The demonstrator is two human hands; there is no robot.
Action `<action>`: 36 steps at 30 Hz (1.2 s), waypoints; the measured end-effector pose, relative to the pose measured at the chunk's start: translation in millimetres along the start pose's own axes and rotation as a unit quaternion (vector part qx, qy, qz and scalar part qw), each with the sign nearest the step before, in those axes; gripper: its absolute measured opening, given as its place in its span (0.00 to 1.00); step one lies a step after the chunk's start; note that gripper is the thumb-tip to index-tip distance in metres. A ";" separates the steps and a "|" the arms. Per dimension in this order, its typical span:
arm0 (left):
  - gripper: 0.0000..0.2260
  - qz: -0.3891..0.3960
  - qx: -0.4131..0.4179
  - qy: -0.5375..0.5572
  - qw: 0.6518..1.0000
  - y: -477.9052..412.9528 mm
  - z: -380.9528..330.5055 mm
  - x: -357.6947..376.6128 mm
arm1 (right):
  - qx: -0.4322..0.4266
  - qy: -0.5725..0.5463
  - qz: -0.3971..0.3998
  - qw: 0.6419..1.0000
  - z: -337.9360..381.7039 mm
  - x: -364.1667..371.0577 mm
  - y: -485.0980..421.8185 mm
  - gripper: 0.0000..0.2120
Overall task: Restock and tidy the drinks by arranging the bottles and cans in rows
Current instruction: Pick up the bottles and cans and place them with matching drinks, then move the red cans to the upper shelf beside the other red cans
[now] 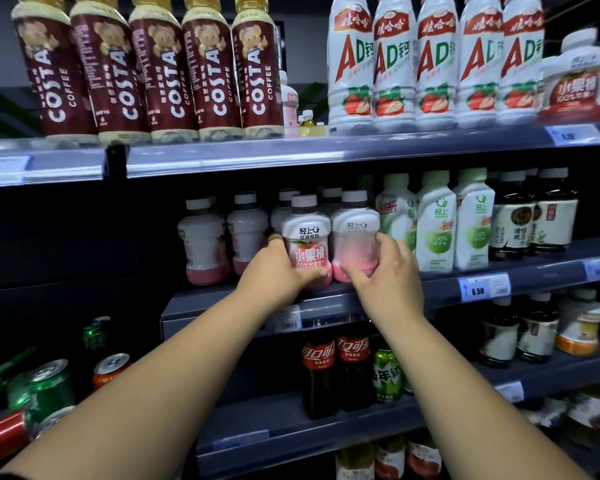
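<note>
I saw my left hand (274, 271) gripping a pink fruit-drink bottle (305, 237) at the middle shelf (551, 271) front, my right hand (388, 275) gripping its twin (355, 230) just beside at 3 o'clock, Costa coffee bottles (160, 71) at 11 o'clock.

Middle shelf (548, 271): pink bottles (204, 244), green-white bottles (435, 223), dark bottles (513, 220), upright.

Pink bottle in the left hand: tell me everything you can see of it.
The pink bottle is squat, plastic-looking, with a white cap, a white label with a red panel, and a pink base. It stands upright at the front of the middle shelf, close beside a twin bottle. The left hand grips its lower half, thumb across the front.
</note>
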State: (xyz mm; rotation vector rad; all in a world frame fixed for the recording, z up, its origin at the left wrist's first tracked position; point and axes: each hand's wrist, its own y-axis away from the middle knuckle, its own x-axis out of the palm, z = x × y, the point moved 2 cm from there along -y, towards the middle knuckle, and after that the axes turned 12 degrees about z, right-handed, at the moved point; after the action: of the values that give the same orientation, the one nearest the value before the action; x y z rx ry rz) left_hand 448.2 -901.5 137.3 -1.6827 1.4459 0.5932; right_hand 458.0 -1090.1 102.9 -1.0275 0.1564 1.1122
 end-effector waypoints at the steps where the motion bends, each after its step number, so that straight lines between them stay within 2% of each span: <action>1: 0.33 0.010 0.006 -0.005 1.000 1.7 0.7 -2.7 | -0.015 -0.003 -0.022 1.000 2.4 0.7 3.6 0.29; 5: 0.25 -0.004 0.052 -0.060 0.997 11.8 16.9 -31.7 | -0.139 -0.027 -0.074 0.987 27.8 1.8 14.4 0.23; 10: 0.13 -0.074 0.081 -0.105 0.988 43.9 45.9 -99.5 | -0.253 -0.104 -0.048 0.961 101.4 1.6 16.4 0.21; 14: 0.11 -0.133 0.070 -0.132 0.980 81.1 70.8 -167.2 | -0.328 -0.135 -0.006 0.935 174.7 7.2 18.1 0.22; 19: 0.12 -0.196 0.015 -0.190 0.962 129.7 113.8 -259.5 | -0.390 -0.127 0.058 0.910 269.9 21.5 15.3 0.24; 25: 0.08 -0.265 -0.043 -0.237 0.934 176.2 184.2 -369.6 | -0.420 -0.117 0.044 0.899 368.0 44.9 9.0 0.22; 28: 0.09 -0.269 -0.060 -0.257 0.926 190.0 217.0 -418.4 | -0.417 -0.088 0.054 0.903 415.1 64.3 11.9 0.23; 36: 0.11 -0.286 -0.062 -0.250 0.923 208.8 305.6 -515.8 | -0.362 -0.041 0.123 0.923 546.9 136.8 28.9 0.26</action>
State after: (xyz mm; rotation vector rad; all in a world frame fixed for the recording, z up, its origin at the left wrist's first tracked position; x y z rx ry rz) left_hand 176.9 -356.0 315.7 -1.7704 0.5263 0.7176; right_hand 300.5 -589.8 311.5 -1.6444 -0.2218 1.4861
